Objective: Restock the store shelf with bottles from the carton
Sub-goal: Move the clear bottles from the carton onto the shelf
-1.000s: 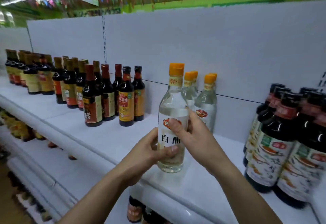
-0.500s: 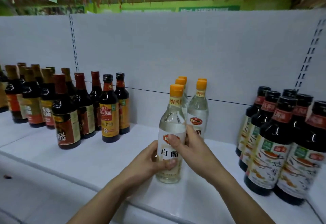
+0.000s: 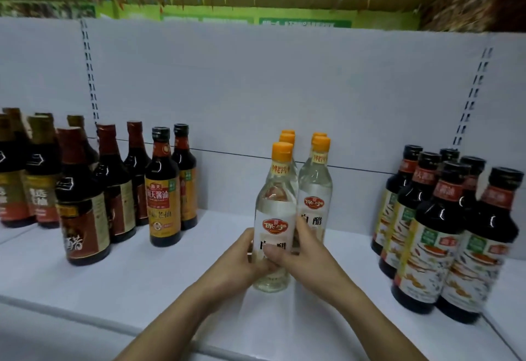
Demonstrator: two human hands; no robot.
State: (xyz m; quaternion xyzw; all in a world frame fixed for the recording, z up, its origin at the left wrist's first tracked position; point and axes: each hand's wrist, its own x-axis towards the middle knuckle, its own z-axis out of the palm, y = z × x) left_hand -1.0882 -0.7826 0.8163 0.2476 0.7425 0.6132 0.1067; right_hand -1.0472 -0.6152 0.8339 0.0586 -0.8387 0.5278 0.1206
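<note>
A clear white-vinegar bottle with an orange cap stands upright on the white shelf, at the front of the left row. My left hand grips its lower body from the left, and my right hand grips it from the right, thumb across the label. Several more clear vinegar bottles with orange caps stand close behind and to the right of it in two short rows. The carton is out of view.
Dark soy-sauce bottles stand in rows on the left of the shelf. Dark bottles with black caps crowd the right side. The white back panel rises behind. Bare shelf lies on both sides of the vinegar rows.
The held vinegar bottle has moved back along the shelf toward the others and now stands right in front of them. Both hands stay on it. The view has shifted rightward.
</note>
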